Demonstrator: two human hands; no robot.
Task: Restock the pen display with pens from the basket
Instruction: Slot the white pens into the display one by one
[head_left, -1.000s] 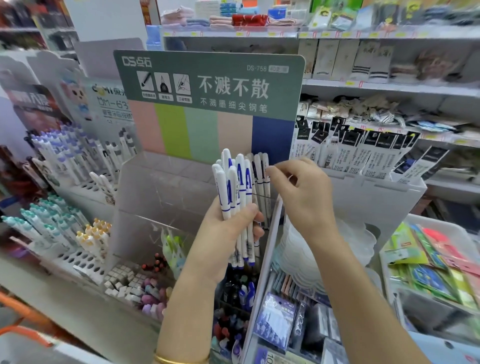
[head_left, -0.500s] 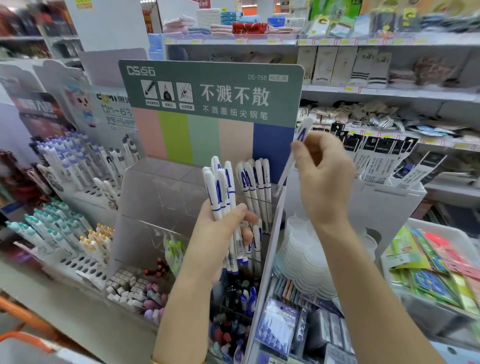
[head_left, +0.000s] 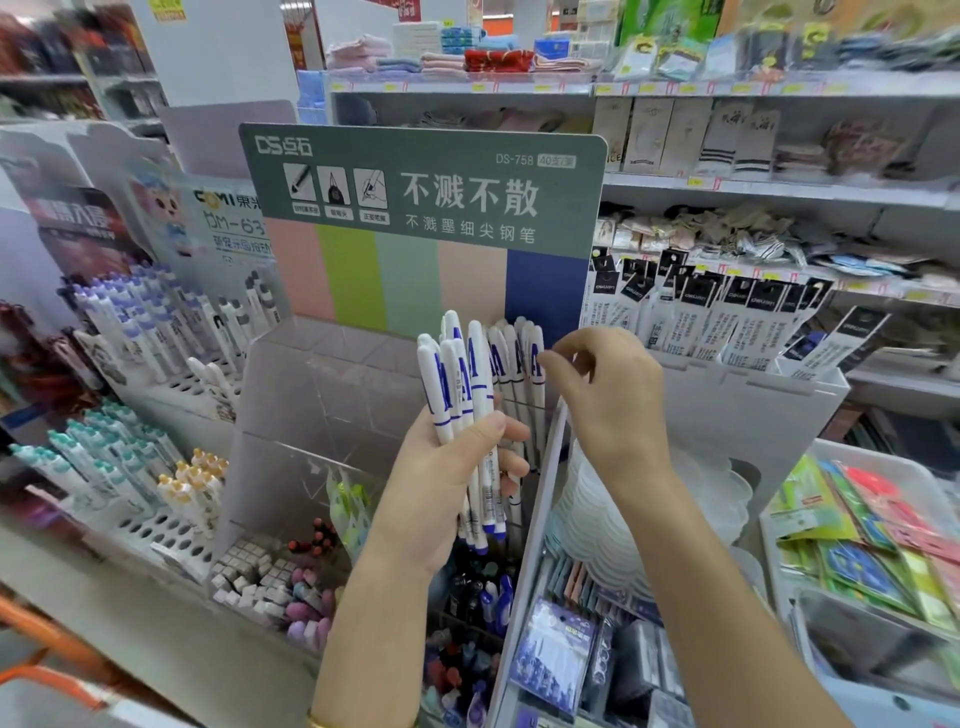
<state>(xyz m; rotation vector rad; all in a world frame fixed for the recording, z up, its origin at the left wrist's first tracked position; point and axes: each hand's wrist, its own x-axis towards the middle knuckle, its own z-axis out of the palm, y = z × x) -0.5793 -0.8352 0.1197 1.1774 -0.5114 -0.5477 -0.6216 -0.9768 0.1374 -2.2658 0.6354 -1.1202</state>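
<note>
Several white pens (head_left: 470, 379) are standing upright in my left hand (head_left: 441, 493). It is wrapping round their lower halves, with the thumb pressing across the front and their blue ends pointing down. My right hand (head_left: 613, 405) is reaching in just beyond that bunch, to the row of pens (head_left: 511, 364) standing in the display (head_left: 332, 395), under the blue stripe of the header card (head_left: 421, 182). Its fingertips (head_left: 545, 359) are curling onto the cap of the outermost pen in that row. Whether they are pinching the cap or only touching it, I cannot tell. I am not making out the basket with any certainty near either hand.

I am judging that one pen is being seated while the bunch is waiting its turn. To do this well, I should be guiding each pen straight down by its cap until it is sitting level with its neighbours, clip facing front like theirs. My left hand should be holding its pens close beside the row but off it, so they are not knocking over the ones standing there. The thumb needs to be pressing firmly, or a pen could be sliding out below. Because the display's clear wall is hard to see, I am steering by the line of caps, not by the edge.
</note>
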